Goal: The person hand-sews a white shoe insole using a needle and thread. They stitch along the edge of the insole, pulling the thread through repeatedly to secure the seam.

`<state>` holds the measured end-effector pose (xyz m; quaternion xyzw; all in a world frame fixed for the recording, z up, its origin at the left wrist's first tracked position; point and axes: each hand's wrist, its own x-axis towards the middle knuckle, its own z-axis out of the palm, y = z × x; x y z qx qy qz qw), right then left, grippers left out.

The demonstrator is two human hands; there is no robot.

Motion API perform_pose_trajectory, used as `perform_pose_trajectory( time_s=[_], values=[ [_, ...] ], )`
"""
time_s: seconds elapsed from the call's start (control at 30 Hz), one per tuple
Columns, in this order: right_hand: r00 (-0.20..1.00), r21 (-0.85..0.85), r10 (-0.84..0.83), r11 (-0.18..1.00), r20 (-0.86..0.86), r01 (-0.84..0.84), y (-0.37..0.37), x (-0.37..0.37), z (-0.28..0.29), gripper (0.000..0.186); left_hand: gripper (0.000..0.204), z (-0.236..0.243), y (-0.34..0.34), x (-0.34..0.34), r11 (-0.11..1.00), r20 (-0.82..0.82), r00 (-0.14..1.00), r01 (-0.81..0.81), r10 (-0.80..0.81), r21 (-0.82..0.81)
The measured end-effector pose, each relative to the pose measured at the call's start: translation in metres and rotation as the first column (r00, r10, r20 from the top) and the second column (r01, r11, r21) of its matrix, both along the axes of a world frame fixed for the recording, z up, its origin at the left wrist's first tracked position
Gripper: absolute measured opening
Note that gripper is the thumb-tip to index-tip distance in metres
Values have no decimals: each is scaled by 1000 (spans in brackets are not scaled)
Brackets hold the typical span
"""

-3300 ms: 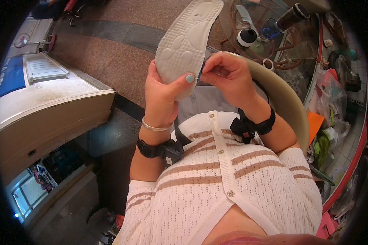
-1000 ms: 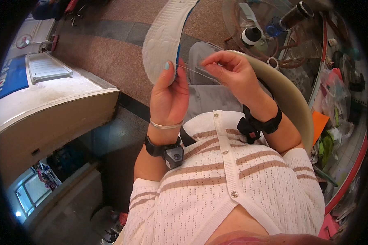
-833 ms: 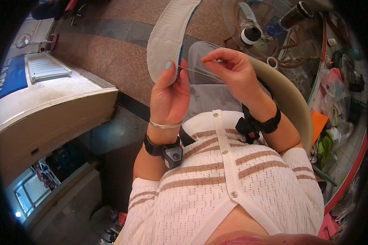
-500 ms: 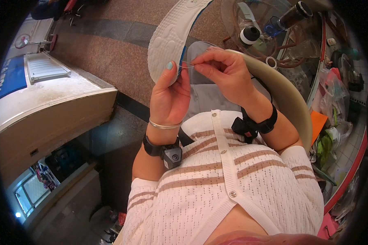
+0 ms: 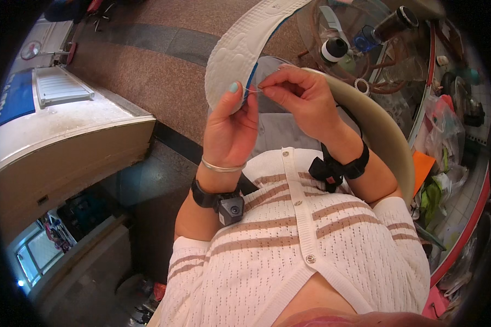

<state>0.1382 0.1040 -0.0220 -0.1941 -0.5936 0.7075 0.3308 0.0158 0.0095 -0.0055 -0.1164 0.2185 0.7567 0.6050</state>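
A long white insole (image 5: 235, 52) with an embossed pattern and a blue edge slants up and away in front of me. My left hand (image 5: 229, 131) grips its near end, thumb on the white face and fingers behind, partly hidden. Close beside it, my right hand (image 5: 306, 102) is closed in a pinch. A thin pale thread (image 5: 252, 90) stretches from the insole's blue edge to those pinched fingertips. Whether a needle is also between them is too small to tell.
Beyond my right hand stands a round glass table (image 5: 311, 32) with a white-and-black container (image 5: 334, 49) and a dark tumbler (image 5: 395, 24). A beige chair (image 5: 379, 111) curves around my right side. Plastic bags (image 5: 442, 128) lie far right; a white-topped counter (image 5: 82, 122) is left.
The insole and my left hand have shifted slightly to the right, and the insole is tilted a little differently. My right hand keeps its pinch, almost in the same place.
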Motion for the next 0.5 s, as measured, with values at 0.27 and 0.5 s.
perform_pose_trajectory(
  time_s=[0.27, 0.5],
  values=[
    [971, -316, 36, 942, -235, -111, -2, -3, -5, 8, 18, 3, 1, 7, 1000, -121, 992, 22, -23, -15],
    [994, -311, 45, 948, -96, -73, 0, -1, -3, 10, 19, 6, 4, 5, 998, -292, 956, -11, -9, -65]
  ],
)
